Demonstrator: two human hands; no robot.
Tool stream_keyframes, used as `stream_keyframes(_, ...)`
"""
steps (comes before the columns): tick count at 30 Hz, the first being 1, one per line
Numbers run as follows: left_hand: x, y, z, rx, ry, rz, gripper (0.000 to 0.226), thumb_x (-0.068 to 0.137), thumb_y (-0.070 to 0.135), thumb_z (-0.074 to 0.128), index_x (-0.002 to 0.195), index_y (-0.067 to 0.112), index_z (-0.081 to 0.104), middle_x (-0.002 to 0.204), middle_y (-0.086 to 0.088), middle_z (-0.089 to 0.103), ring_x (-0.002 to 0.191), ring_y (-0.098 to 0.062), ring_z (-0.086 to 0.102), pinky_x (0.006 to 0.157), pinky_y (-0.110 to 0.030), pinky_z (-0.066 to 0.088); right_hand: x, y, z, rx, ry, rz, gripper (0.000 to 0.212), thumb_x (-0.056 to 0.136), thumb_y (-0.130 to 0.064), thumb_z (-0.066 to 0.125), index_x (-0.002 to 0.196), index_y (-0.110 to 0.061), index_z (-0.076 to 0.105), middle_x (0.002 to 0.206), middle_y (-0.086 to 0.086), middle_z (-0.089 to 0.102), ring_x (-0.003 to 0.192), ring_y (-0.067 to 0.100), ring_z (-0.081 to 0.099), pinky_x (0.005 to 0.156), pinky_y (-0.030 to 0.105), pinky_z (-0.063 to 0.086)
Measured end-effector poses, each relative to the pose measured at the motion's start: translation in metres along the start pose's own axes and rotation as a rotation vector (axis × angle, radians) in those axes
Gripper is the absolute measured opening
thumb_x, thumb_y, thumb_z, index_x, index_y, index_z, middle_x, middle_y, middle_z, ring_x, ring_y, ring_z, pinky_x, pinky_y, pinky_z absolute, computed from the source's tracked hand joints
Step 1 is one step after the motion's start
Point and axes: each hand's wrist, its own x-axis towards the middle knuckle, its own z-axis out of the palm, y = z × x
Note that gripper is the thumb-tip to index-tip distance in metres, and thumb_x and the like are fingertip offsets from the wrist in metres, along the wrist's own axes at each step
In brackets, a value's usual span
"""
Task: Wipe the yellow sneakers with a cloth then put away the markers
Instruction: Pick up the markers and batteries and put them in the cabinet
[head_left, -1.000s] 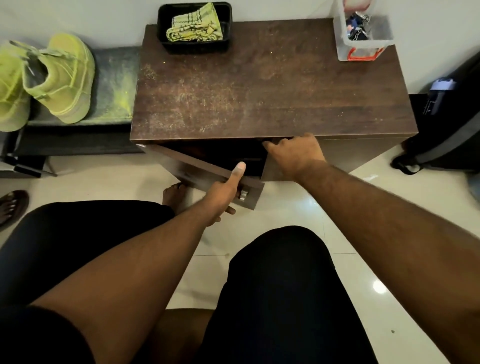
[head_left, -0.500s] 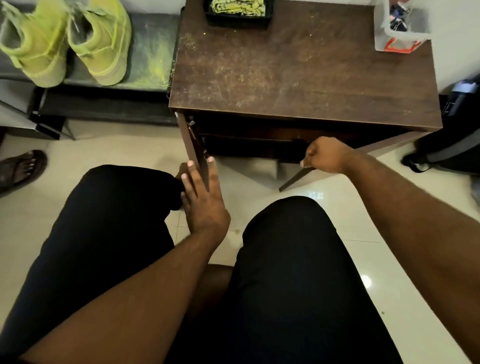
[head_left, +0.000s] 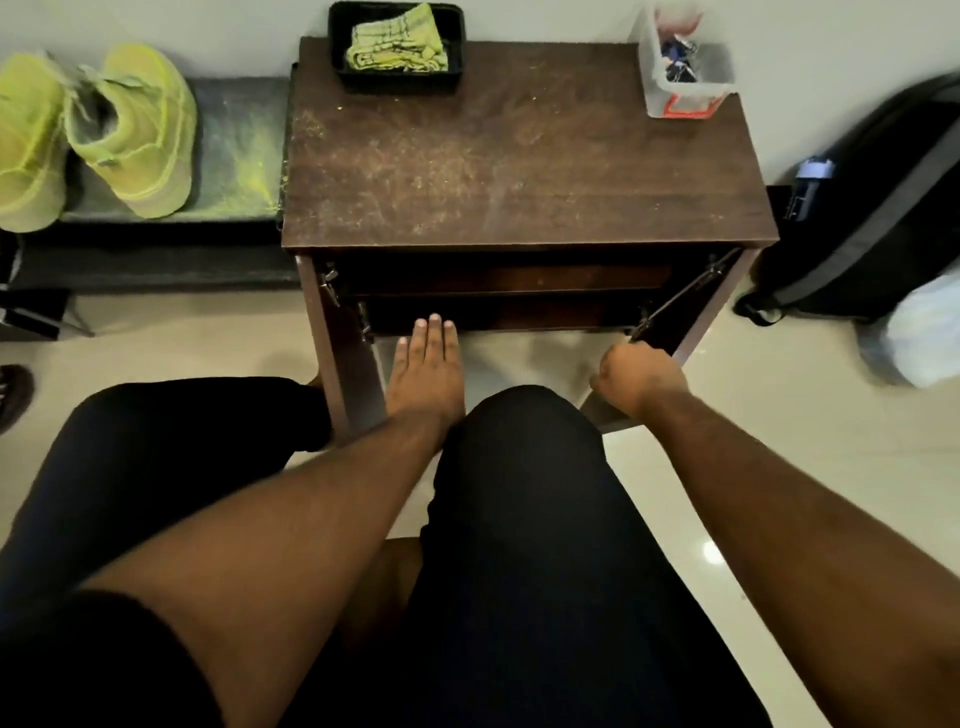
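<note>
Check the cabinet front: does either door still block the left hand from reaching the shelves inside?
No. Both doors stand swung open: the left door beside the left hand, the right door held at its edge by the right hand. The left hand's straight fingers already point at the lower shelf, with nothing visible between.
</note>
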Motion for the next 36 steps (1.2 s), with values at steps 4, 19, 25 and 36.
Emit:
stream_keyframes(4,0.028,0.006,-0.013,0.069,0.02,0.034,0.082,0.089,0.002,0.043,0.15,0.005,-0.011,0.159,-0.011,-0.012,0.147,-0.027,-0.011,0.118,-0.04,-0.002,-0.016,0.032,0.019,-0.159,-0.055,-0.061,0.023,0.096,-0.026,0.047,0.101,-0.015,0.065,0.099,0.008,0.067,0.083,0.025,0.061,0.073,0.034,0.047)
stream_keyframes(19,0.042,0.013,0.021,0.037,-0.172,0.099,0.084,0.095,0.044,0.046,0.151,0.005,-0.003,0.16,-0.012,-0.003,0.147,-0.028,-0.005,0.118,-0.041,0.005,-0.026,0.183,0.058,-0.583,0.076,-0.406,0.023,0.09,-0.021,0.05,0.103,-0.019,0.068,0.105,0.003,0.066,0.097,0.023,0.061,0.087,0.033,0.044)
stream_keyframes(25,-0.01,-0.041,0.041,-0.08,-0.204,0.019,0.078,0.095,0.033,0.052,0.152,0.007,0.006,0.16,-0.012,0.006,0.147,-0.028,0.0,0.118,-0.043,0.01,-0.015,0.201,0.053,-0.575,0.064,-0.378,0.025,0.091,-0.027,0.05,0.1,-0.016,0.071,0.103,0.004,0.066,0.095,0.026,0.063,0.087,0.038,0.049)
stream_keyframes(36,-0.02,-0.102,0.011,-0.258,-0.055,-0.061,0.081,0.089,0.025,0.062,0.152,0.01,0.013,0.16,-0.011,0.008,0.147,-0.027,0.001,0.119,-0.04,0.011,0.022,0.054,-0.022,-0.457,0.042,-0.561,0.035,0.099,-0.032,0.041,0.111,-0.008,0.064,0.115,0.009,0.062,0.109,0.027,0.057,0.089,0.037,0.048)
